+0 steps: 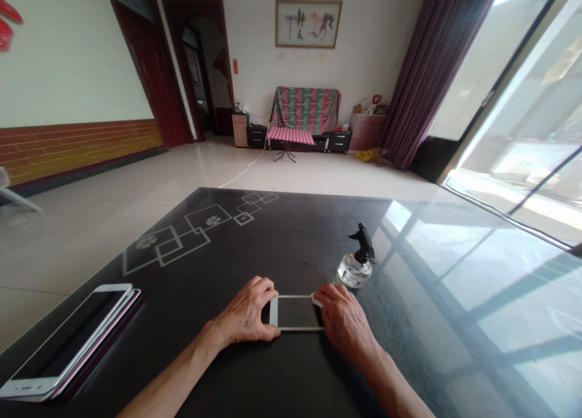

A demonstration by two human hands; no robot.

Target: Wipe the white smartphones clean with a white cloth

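A white-framed smartphone [294, 312] lies flat on the black tabletop, dark screen up, its long side running left to right. My left hand [248, 312] grips its left end, thumb on the near edge and fingers at the far edge. My right hand [343, 315] is closed over the phone's right end and presses on the screen. A small piece of white cloth [314, 299] peeks out at its fingertips; the rest is hidden under the hand. Just beyond the right hand stands a clear spray bottle [353, 271] with a black trigger head.
A stack of several phones [68, 339] lies at the table's left edge, a white one on top. The glossy black table [291, 242] bears a grey square-and-flower pattern and reflects the window on the right. Beyond it, a small table with a striped cover [291, 136] stands on the tiled floor.
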